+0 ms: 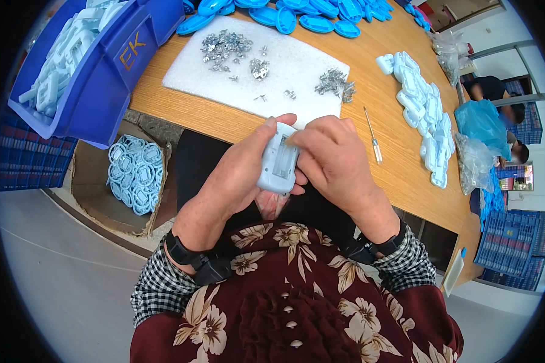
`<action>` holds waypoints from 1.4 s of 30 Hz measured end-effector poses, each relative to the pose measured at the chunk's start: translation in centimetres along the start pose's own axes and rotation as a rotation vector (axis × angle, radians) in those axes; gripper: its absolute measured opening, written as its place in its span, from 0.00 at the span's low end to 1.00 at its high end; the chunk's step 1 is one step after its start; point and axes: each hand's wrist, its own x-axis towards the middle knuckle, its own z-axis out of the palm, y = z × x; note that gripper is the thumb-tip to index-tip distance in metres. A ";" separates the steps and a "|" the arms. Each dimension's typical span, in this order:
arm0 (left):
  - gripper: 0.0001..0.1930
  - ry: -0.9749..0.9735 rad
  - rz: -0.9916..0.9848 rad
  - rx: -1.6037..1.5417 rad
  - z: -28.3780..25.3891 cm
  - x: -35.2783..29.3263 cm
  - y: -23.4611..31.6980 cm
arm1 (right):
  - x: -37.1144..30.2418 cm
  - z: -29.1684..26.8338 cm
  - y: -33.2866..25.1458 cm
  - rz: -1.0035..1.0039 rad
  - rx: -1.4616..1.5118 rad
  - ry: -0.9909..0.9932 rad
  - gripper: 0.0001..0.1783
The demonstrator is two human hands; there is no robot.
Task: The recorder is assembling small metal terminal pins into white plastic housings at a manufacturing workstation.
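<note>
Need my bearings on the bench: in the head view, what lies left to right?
Blue bin → white foam mat with metal clips → screwdriver → pale blue casings → plastic bags.

The left hand (239, 175) grips a pale blue plastic housing (278, 160) upright above the lap, while the right hand (330, 160) pinches at its top edge. Beyond them on the wooden table (399, 169) lie a white foam pad (297, 66) strewn with small metal clips (224, 45) and a screwdriver (372, 142). 1 blue bin (103, 78) of pale parts sits at the table's left end.
</note>
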 end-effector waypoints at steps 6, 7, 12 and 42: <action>0.30 -0.046 0.013 0.018 -0.2 -0.1 -0.1 | -0.4 0.5 0.5 0.285 0.230 0.084 0.11; 0.30 -0.058 0.023 0.019 -0.2 -0.1 -0.1 | -0.3 0.3 0.5 0.455 0.486 -0.028 0.11; 0.25 0.003 0.148 0.351 -0.7 0.0 -0.5 | -0.2 -0.5 0.9 0.813 1.061 -0.229 0.14; 0.24 -0.316 -0.096 -0.308 -1.4 0.2 -1.5 | -1.9 -0.3 2.1 0.704 1.029 -0.125 0.09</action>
